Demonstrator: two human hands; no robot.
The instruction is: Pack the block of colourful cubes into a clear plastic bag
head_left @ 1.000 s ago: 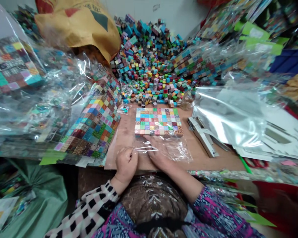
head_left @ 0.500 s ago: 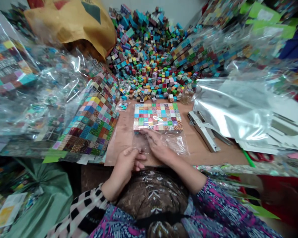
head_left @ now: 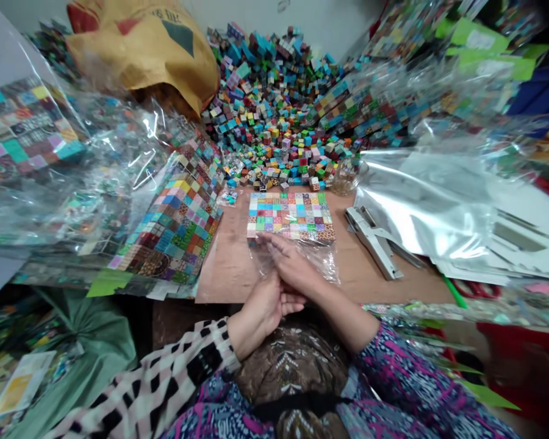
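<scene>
A flat slab of small multicoloured patterned cubes lies in a clear plastic bag, its loose flap spread toward me. My right hand rests on this flap with fingers stretched out, fingertips at the slab's near left edge. My left hand is against the heel of the right one at the board's near edge. Its thumb and index finger look pressed together, partly covered by the right hand, while the other fingers curl to the right. What they pinch is hidden.
A metal stapler lies on the brown board to the right, near clear plastic sheets and red-handled scissors. Loose cubes are heaped behind. Bagged cube slabs lean at the left beside a yellow sack.
My left hand has moved right along the near side of the bag, until it meets the right hand. The right hand stays on the flap. The view has shifted slightly.
</scene>
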